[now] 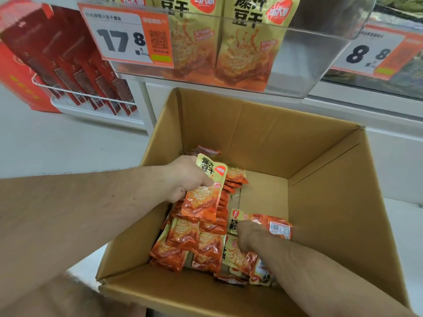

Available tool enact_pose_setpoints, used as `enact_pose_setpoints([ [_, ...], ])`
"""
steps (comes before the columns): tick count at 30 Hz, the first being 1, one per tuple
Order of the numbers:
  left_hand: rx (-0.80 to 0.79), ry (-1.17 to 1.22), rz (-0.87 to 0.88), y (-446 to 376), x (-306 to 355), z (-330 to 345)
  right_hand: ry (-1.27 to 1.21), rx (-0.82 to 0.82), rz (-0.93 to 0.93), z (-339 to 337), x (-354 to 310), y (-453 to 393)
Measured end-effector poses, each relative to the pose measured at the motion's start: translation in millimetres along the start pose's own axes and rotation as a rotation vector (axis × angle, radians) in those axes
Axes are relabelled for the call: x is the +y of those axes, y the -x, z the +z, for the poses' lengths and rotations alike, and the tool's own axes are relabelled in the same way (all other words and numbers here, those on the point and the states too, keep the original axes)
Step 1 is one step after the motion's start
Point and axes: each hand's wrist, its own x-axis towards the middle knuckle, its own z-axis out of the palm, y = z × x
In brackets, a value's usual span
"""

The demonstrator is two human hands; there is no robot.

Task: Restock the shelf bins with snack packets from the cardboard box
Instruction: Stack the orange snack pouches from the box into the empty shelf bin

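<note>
**Hands in the box, each on packets**

Packets (pixel 201 243) lie heaped in the left and near part of the box (pixel 263 133), orange and yellow, some flat, some on edge. The far right of the box floor shows bare cardboard.

The left hand (pixel 185 179) reaches in from the left and grips a stack (pixel 204 191) of packets, thumb curled across the front of the top one, which stands upright with its yellow end uppermost. The fingers behind the stack are hidden.

The right hand (pixel 249 236) comes in from the lower right, fingers curled down onto a packet (pixel 263 221) that lies sideways near the middle of the box, its barcode end pointing right. This hand is blurred, so how firmly it pinches cannot be told.

Above the box a clear bin (pixel 309 65) holds large yellow bags (pixel 247 42) of the same brand, standing upright. An orange price tag (pixel 126 35) reading 17.8 hangs on its front left. To the left, red packs (pixel 68 65) lean in a white wire rack (pixel 91 99).
</note>
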Motion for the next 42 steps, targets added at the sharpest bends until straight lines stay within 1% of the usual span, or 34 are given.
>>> enact_pose_setpoints([
  [3, -0.012, -0.003, -0.010, 2.2, 2.5, -1.3, -0.031, -0.028, 0.020, -14.6, 6.3, 9.5],
  [6, -0.033, 0.021, -0.004, 9.1, 9.8, -3.0, -0.058, 0.064, 0.082, -53.4, 28.4, 40.9],
  [8, -0.037, 0.068, 0.003, 15.2, 16.3, -3.5, -0.132, 0.168, 0.114, -86.1, 48.9, 68.4],
  [9, -0.037, 0.095, 0.012, 18.9, 19.3, -3.5, -0.236, 0.233, 0.116, -101.6, 57.8, 84.5],
  [10, -0.036, 0.123, 0.024, 22.7, 22.0, -3.3, -0.412, 0.285, 0.100, -116.3, 65.1, 101.7],
  [11, -0.034, 0.148, 0.037, 27.5, 25.4, -2.6, -0.657, 0.313, 0.071, -128.7, 70.0, 120.4],
  [13, -0.055, 0.182, 0.072, 36.5, 32.3, -0.1, -1.143, 0.295, -0.038, -147.6, 73.5, 160.4],
  [14, -0.080, 0.194, 0.091, 41.0, 36.0, 1.4, -1.295, 0.272, -0.098, -154.2, 71.9, 179.1],
  [15, -0.111, 0.201, 0.114, 46.7, 39.9, 2.7, -1.368, 0.255, -0.149, -158.6, 68.4, 195.3],
  [17, -0.167, 0.234, 0.165, 55.4, 47.5, 5.9, -1.407, 0.246, -0.222, -160.7, 59.7, 214.6],
  [22, -0.272, 0.333, 0.286, 81.8, 65.0, 11.6, -1.370, 0.332, -0.274, -156.4, 42.0, 230.8],
  [24, -0.281, 0.330, 0.349, 90.7, 70.8, 14.0, -1.380, 0.388, -0.288, -156.3, 39.4, 234.1],
  [30, -0.150, 0.184, 0.531, 99.2, 80.0, 17.8, -1.371, 0.517, -0.273, -163.5, 39.3, 247.2],
  [32, -0.083, 0.073, 0.609, 99.4, 81.7, 16.6, -1.313, 0.667, -0.229, -171.6, 41.5, 251.9],
  [33, -0.047, -0.010, 0.651, 99.5, 82.7, 15.8, -1.235, 0.787, -0.203, -176.1, 44.5, 253.8],
  [34, -0.008, -0.104, 0.697, 100.9, 83.5, 14.7, -1.094, 0.918, -0.193, -180.4, 47.5, 256.1],
  [35, 0.025, -0.211, 0.747, 102.2, 84.5, 13.8, -0.901, 1.028, -0.201, -184.1, 49.8, 260.0],
  [36, 0.047, -0.323, 0.796, 103.5, 85.5, 13.1, -0.710, 1.101, -0.234, -187.2, 51.1, 263.9],
  [37, 0.053, -0.423, 0.842, 105.3, 86.2, 13.0, -0.552, 1.133, -0.280, -189.6, 51.8, 265.7],
  [38, 0.053, -0.508, 0.882, 107.1, 86.8, 13.5, -0.454, 1.121, -0.323, -191.6, 51.5, 267.2],
  [39, 0.052, -0.579, 0.921, 108.6, 87.4, 14.4, -0.422, 1.076, -0.357, -193.6, 50.2, 268.6],
  [41, 0.055, -0.664, 0.995, 111.9, 89.8, 17.4, -0.434, 0.968, -0.391, -196.2, 48.0, 269.0],
  [42, 0.058, -0.678, 1.024, 113.3, 91.4, 18.7, -0.400, 0.942, -0.398, -196.7, 46.9, 269.8],
])
